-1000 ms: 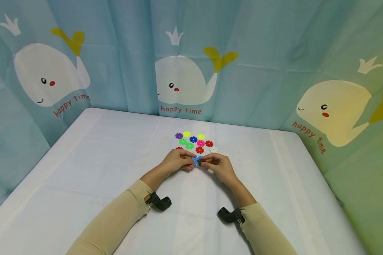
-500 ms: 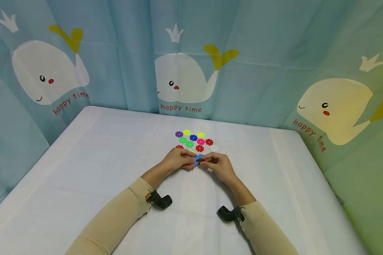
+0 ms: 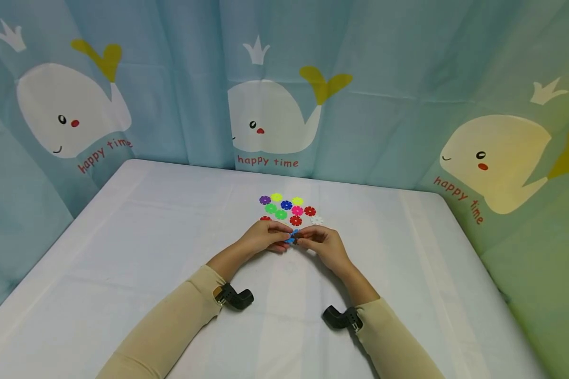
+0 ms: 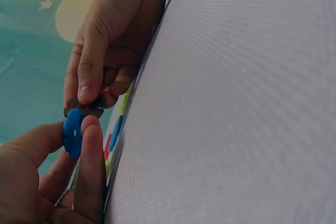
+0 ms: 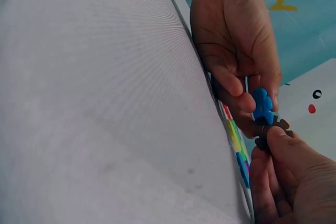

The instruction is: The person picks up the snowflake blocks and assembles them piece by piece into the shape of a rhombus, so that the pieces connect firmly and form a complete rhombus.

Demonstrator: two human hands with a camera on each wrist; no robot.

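Close together over the white table, my two hands meet at a pair of notched plastic snowflake discs. My left hand (image 3: 264, 237) pinches a blue snowflake disc (image 4: 72, 134) between thumb and fingers. A brown snowflake disc (image 5: 282, 125) is pinched by my right hand (image 3: 324, 247), its thumb lying across the face. In both wrist views the two discs stand crosswise and meet at their rims, brown against blue. Fingers cover much of each disc in the head view.
Just beyond the hands lie several loose discs, among them a purple disc (image 3: 265, 200), a pink disc (image 3: 297, 210), a green disc (image 3: 271, 208) and a white disc (image 3: 316, 220). A whale-print curtain (image 3: 389, 142) hangs behind the table (image 3: 170, 210).
The blue disc has tilted and shows less of its face in the head view. Both hands stay nearly in place, fingertips slightly closer together.
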